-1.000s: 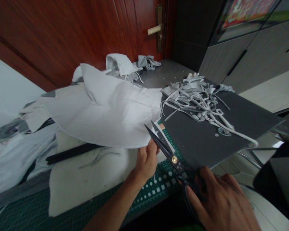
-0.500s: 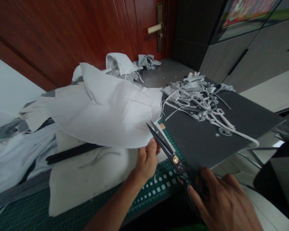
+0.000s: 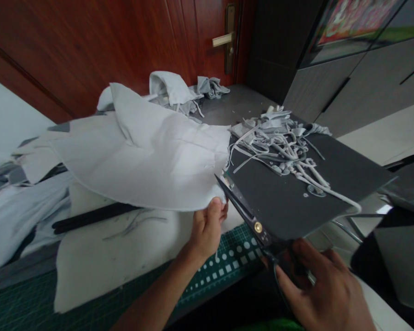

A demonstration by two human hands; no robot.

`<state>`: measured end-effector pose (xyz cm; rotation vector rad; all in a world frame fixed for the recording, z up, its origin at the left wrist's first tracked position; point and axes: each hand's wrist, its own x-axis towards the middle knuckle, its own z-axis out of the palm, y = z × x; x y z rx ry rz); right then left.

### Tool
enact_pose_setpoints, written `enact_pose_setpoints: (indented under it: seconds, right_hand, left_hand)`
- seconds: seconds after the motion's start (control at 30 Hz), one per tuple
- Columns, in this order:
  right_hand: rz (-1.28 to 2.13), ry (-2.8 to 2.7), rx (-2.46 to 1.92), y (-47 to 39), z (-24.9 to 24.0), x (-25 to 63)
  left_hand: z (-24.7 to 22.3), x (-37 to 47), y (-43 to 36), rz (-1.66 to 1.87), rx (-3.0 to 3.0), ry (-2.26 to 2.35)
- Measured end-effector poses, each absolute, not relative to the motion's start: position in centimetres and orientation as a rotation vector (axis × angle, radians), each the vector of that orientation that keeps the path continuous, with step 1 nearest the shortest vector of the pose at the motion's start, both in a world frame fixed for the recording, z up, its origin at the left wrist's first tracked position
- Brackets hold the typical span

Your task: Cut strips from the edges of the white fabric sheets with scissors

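A large piece of white fabric (image 3: 152,156) with a curved lower edge spreads across the middle. My left hand (image 3: 209,230) pinches its lower right corner between thumb and fingers. Black scissors (image 3: 250,220) with a brass pivot are gripped in my right hand (image 3: 320,285), fingers through the handles. Their blades point up and left, slightly apart, with the tip by the fabric's frayed right edge, just above my left fingertips. Whether the blades touch the cloth I cannot tell.
A heap of grey and white fabric strips (image 3: 286,138) lies on the dark tabletop (image 3: 276,202). A green cutting mat (image 3: 227,257) runs along the front, partly under cream cloth (image 3: 124,257). Grey cloth (image 3: 44,211) is piled at left. Behind stands a wooden door (image 3: 124,41).
The scissors have shifted slightly right, and their blades look closer together. My left hand still holds the fabric corner. The camera view has moved a little.
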<state>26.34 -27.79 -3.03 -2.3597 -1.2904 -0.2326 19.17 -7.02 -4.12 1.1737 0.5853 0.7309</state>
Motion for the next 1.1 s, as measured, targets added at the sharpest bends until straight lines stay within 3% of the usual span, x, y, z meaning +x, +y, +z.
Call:
enact_pose_setpoints:
  seconds: [0.73,1.1]
  right_hand:
    - [-0.138,-1.033,-2.453,-26.9,-3.4,24.0]
    - [-0.122,-1.316,-2.368,-27.0,-3.1,25.1]
  left_hand:
    - [-4.6,18.7,-6.7,0.731,1.425,0.595]
    - [-3.3,19.4,-6.7,0.684,1.283,0.599]
